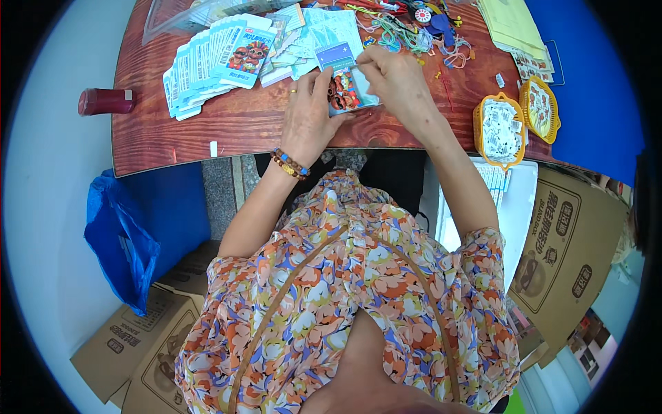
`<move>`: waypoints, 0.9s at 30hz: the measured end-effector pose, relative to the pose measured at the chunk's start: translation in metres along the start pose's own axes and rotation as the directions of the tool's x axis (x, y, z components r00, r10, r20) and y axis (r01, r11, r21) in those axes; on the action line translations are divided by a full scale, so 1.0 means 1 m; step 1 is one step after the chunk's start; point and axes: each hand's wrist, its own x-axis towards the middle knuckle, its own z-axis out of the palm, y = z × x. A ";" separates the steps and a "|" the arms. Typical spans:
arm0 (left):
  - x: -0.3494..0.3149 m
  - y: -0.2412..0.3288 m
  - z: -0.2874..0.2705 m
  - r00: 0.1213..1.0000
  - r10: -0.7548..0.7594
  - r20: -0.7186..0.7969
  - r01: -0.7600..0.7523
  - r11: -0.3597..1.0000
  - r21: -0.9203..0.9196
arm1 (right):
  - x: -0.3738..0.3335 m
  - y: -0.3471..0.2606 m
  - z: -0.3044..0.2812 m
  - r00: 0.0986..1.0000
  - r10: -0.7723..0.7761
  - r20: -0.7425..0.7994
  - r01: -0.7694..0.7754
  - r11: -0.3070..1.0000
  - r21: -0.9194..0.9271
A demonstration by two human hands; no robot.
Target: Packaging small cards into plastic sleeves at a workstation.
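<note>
Gripping left hand [305, 123]: illustrated packet [347, 92] is held near table's [241, 127] front edge.
Right hand [401, 84]: bent at packet's upper right; whether gripping cannot be told.

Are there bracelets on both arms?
No, the beaded bracelets sit just behind the left hand, and none show behind the right hand.

Cardboard box [565, 241], right: dark lettering, framed labels. Left cardboard boxes [134, 334]: similar print. Pile's top blue-white packet [247, 58]: red label, blue lettering. Purple card [334, 54] at handled packet [344, 93]: tiny print, illegible. White sachets [502, 131]: illegible marks.
</note>
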 end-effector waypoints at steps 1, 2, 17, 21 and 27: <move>0.002 -0.001 0.001 1.000 -0.001 -0.001 0.001 1.000 0.000 | 0.001 -0.001 -0.001 1.000 -0.001 0.001 0.001 1.000 0.000; 0.001 -0.001 0.001 1.000 0.000 -0.017 0.000 1.000 -0.003 | -0.001 -0.004 -0.001 1.000 -0.017 0.011 0.016 0.999 0.035; -0.005 -0.008 -0.008 0.998 -0.054 -0.041 0.055 0.998 0.025 | -0.016 0.015 -0.022 0.968 0.249 -0.013 -0.203 0.815 0.542; -0.006 -0.003 -0.009 0.996 -0.092 -0.021 0.093 0.994 0.060 | 0.007 0.076 -0.004 0.984 -0.063 -0.164 -0.004 0.926 -0.378; -0.013 -0.009 -0.010 0.994 -0.107 -0.007 0.107 0.994 0.033 | 0.006 0.078 0.008 0.985 -0.061 -0.163 -0.027 0.871 -0.491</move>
